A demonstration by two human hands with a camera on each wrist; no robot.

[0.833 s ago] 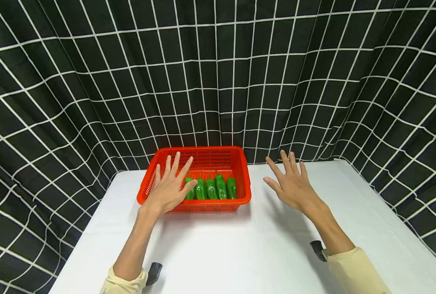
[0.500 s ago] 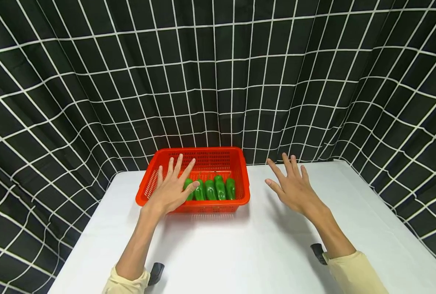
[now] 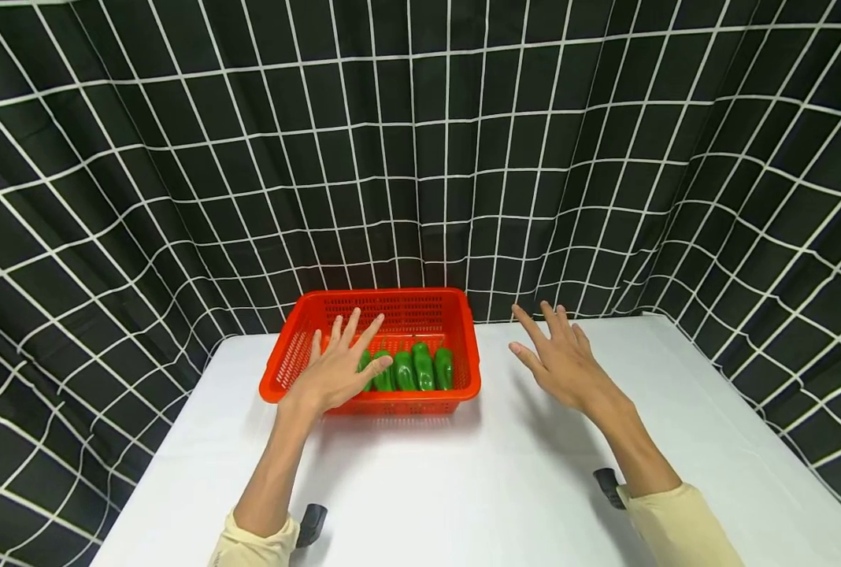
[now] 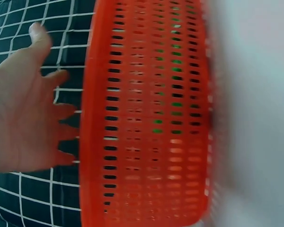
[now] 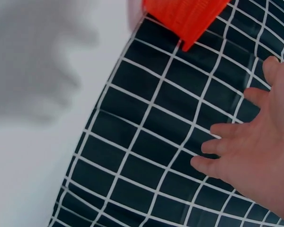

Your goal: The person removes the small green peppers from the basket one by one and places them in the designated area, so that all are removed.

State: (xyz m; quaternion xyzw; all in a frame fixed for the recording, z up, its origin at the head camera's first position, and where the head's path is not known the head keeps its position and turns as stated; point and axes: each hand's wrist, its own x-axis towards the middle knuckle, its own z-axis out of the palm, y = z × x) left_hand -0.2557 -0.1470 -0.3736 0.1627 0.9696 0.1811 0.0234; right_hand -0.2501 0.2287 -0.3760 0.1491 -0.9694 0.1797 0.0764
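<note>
A red perforated plastic basket (image 3: 364, 403) stands near the back of the white table. Several green peppers (image 3: 424, 368) lie in a row inside it; the leftmost is partly hidden by the left hand. My left hand (image 3: 331, 374) hovers over the basket's front left part with its fingers spread and nothing in them. In the left wrist view, that hand (image 4: 33, 109) is beside the basket's rim, apart from it. To the right of the basket, my right hand (image 3: 562, 358) is held above the table, fingers spread and holding nothing.
The white table (image 3: 420, 488) reaches forward to a black curtain (image 3: 435, 157) with a white grid, which encloses the back and both sides. Dark wrist-worn devices (image 3: 312, 525) show below both wrists.
My left hand has shifted slightly to the right over the basket. The whole head view has tilted a little, so the basket appears slightly lower. The right hand has barely moved.
</note>
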